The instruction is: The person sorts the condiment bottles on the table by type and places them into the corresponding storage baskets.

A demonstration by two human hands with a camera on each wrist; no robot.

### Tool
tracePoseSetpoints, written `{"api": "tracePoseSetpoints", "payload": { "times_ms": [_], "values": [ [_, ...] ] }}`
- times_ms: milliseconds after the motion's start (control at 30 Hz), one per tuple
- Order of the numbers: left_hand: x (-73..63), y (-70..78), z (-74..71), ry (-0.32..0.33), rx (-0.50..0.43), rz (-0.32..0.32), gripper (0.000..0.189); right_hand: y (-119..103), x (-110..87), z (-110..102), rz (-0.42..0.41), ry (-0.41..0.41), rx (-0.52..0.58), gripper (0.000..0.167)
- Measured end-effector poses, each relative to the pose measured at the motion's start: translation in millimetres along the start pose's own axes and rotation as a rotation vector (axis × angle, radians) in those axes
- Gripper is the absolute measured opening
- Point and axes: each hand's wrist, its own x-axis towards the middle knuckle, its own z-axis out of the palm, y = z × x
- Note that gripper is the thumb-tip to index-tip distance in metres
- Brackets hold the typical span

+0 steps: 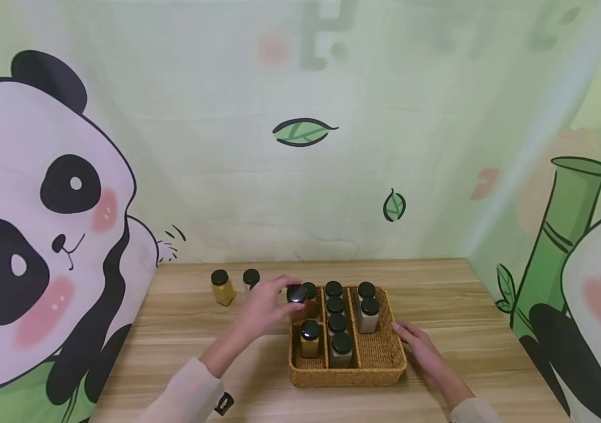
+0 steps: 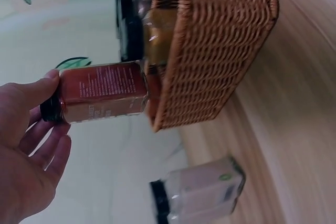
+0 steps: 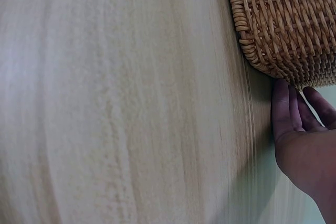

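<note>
My left hand [image 1: 263, 308] pinches a glass spice jar [image 2: 105, 90] of red-brown powder by its black lid, thumb on one side and fingers on the other. In the left wrist view the jar's base is right at the rim of the wicker basket [image 1: 350, 378], over the left compartment. That compartment also holds a red jar [image 1: 312, 306] at the back and a yellow-brown jar [image 1: 309, 346] in front. At the basket's right side, my right hand [image 1: 424, 349] touches the outer wall with its fingers extended; the right wrist view shows the fingertips by a lower corner.
Several black-lidded jars [image 1: 341, 352] fill the middle compartment in a row. Two pale jars [image 1: 368, 322] stand at the back of the right one. On the wooden table [image 1: 184, 329], left of the basket, stand a yellow jar [image 1: 222, 294] and a pale jar [image 2: 205, 191].
</note>
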Motion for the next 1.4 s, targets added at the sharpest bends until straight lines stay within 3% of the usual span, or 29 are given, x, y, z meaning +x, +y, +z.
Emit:
{"api": "tracePoseSetpoints", "payload": {
  "times_ms": [367, 700, 900, 1400],
  "values": [
    [6.4, -16.2, 35.5, -0.049, -0.017, -0.09, 0.047, 1, 1.7, 0, 0.001, 0.011, 0.012, 0.075],
    [4.9, -29.1, 59.1, -0.025, 0.074, -0.069, 0.048, 2, 1.6, 1, 0.0, -0.002, 0.021, 0.076],
    [5.7, -30.8, 63.5, -0.005, -0.015, -0.062, 0.046, 2, 1.5, 1, -0.008, 0.001, 0.021, 0.074],
    [1.2, -33.2, 70.6, 0.002, -0.014, -0.033, 0.046, 1, -0.5, 0, -0.01, 0.004, 0.018, 0.074]
  ]
}}
